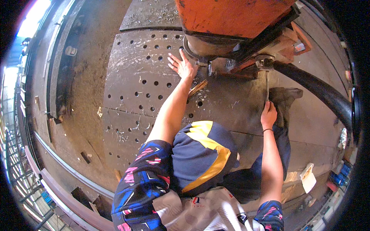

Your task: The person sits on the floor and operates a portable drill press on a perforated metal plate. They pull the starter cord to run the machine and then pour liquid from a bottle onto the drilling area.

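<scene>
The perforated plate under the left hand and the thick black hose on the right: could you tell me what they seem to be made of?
Perforated plate: apparently steel, dull grey-brown, scuffed, with drilled round holes. Black hose: probably rubber, matte, smoothly curved.

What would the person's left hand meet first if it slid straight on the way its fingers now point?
The left hand lies flat on the perforated plate, fingers pointing up the picture. Straight on, it would probably first meet the round metal base under the orange machine, though depth is hard to judge.
</scene>
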